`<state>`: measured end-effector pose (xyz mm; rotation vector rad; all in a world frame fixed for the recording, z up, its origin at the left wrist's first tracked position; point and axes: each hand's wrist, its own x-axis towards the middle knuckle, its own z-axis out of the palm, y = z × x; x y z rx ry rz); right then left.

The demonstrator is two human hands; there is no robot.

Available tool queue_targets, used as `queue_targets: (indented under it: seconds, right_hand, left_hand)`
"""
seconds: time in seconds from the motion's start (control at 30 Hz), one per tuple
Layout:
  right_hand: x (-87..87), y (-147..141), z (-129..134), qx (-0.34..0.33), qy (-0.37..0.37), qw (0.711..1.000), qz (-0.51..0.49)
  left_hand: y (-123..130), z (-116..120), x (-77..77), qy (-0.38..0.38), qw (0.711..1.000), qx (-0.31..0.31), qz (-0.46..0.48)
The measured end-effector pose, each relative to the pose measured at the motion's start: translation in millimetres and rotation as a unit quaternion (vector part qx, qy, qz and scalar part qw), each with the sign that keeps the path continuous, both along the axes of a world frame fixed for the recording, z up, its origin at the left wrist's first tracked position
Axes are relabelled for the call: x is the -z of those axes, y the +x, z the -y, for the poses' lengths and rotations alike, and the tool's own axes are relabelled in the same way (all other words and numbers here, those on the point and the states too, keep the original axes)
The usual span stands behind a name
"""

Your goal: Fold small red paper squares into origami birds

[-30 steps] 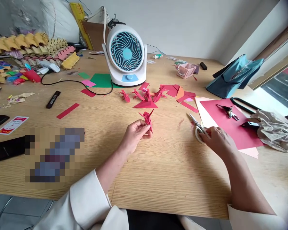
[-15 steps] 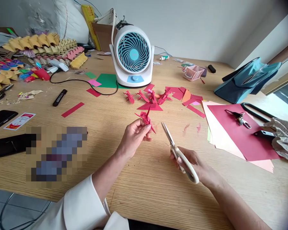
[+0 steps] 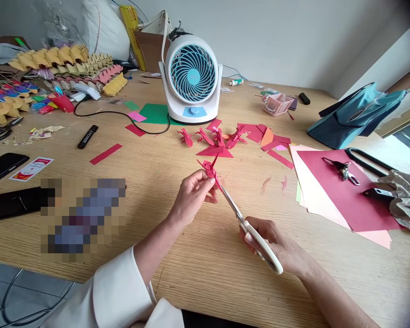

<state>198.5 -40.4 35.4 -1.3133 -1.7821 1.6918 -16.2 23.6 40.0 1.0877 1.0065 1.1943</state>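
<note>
My left hand (image 3: 193,193) pinches a small red folded-paper figure (image 3: 209,169) between thumb and fingers, its thin points sticking up and out. In my right hand (image 3: 264,237) is a pair of scissors (image 3: 256,237) with cream handles. The narrow metal blades reach up and left, and their tips meet the lower point of the paper figure by my left thumb. Whether the blades are parted at the tips I cannot tell. Beyond my hands several similar red folded figures (image 3: 217,136) stand in a row, with a flat red paper triangle (image 3: 214,151) in front of them.
A white fan (image 3: 193,75) stands at the back. Red paper scraps (image 3: 276,157) lie right of centre. Coloured sheets (image 3: 345,200) with keys and a teal bag (image 3: 355,116) occupy the right. Phones (image 3: 7,166), a black marker (image 3: 88,136) and egg cartons (image 3: 68,64) are left.
The scissors have moved left so that their blades, apart from the figure before, now touch its lower point and look more closed. My left hand still holds the figure.
</note>
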Motion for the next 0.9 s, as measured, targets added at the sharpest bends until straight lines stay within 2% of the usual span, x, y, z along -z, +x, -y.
queue_targets:
  seconds: [0.6, 0.9]
  right_hand:
    - [4.1, 1.6, 0.5, -0.001, 0.009, 1.0, 0.007]
    - [0.4, -0.1, -0.1, 0.009, 0.007, 1.0, 0.006]
  left_hand:
    - [4.1, 2.3, 1.9, -0.029, 0.999, 0.011, 0.033]
    - [4.4, 1.7, 4.7, -0.03, 0.999, 0.011, 0.037]
